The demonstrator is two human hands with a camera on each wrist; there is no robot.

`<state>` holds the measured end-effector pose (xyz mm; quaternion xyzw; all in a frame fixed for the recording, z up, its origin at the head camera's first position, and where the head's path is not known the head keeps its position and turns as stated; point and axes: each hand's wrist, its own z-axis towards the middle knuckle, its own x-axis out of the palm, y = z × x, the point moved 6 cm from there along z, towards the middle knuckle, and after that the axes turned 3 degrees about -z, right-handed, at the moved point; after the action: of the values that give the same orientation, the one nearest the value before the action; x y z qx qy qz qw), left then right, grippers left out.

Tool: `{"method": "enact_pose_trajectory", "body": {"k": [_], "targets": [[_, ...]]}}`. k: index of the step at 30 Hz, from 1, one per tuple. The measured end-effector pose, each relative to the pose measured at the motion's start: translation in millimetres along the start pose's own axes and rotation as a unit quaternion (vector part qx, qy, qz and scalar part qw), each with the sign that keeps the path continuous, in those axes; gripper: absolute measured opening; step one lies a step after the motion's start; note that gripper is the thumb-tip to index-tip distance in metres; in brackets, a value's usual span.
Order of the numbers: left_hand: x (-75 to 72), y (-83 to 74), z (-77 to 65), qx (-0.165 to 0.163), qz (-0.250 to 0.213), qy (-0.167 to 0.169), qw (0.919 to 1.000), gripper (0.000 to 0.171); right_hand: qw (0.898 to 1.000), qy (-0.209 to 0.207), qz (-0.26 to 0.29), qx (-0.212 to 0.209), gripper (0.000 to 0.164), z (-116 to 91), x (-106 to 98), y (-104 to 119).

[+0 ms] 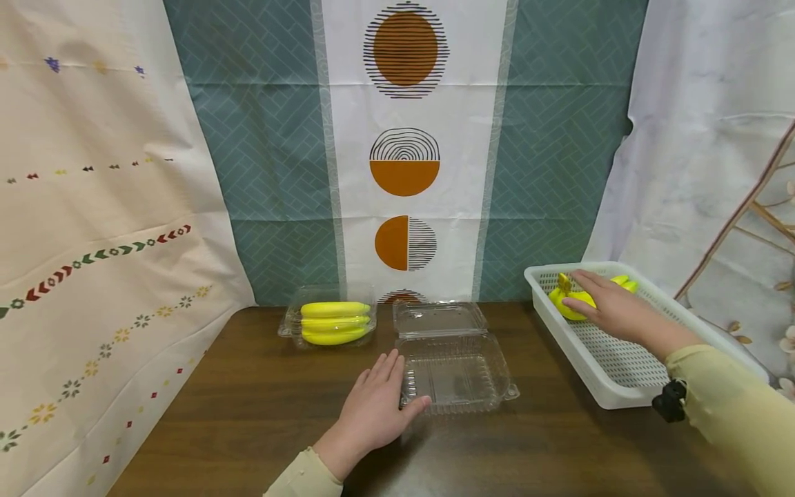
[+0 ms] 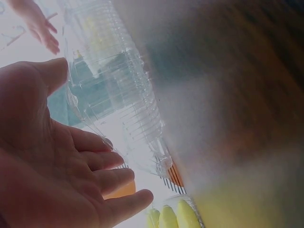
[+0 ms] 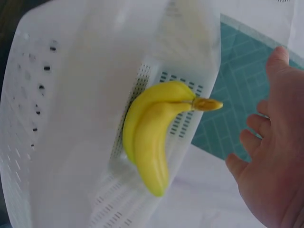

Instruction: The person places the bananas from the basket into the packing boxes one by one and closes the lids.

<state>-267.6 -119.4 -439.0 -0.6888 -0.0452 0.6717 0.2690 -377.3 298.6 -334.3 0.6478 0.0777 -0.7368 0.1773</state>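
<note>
My left hand is at the near left side of a clear plastic clamshell container, which lies with its lid laid back. The left wrist view shows the fingers spread near the container's wall; whether they touch it I cannot tell. Over a white perforated basket on the right hovers my right hand, fingers extended and nothing held. Beneath and beside it lies a bunch of yellow bananas, stem upward. The right wrist view shows a gap between hand and bananas. More yellow fruit is partly hidden behind the right hand.
Another clear container with several yellow banana-shaped fruits stands at the back left of the brown table. A patterned cloth hangs behind the table, and pale cloths hang at both sides.
</note>
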Motion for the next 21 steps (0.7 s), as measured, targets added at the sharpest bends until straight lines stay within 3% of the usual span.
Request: {"method": "enact_pose_trajectory", "body": {"k": [21], "targets": [[0.8, 0.0, 1.4, -0.001, 0.017, -0.003, 0.9999, 0.096, 0.998, 0.054, -0.007, 0.029, 0.09, 17.2, 6.5, -39.7]]}}
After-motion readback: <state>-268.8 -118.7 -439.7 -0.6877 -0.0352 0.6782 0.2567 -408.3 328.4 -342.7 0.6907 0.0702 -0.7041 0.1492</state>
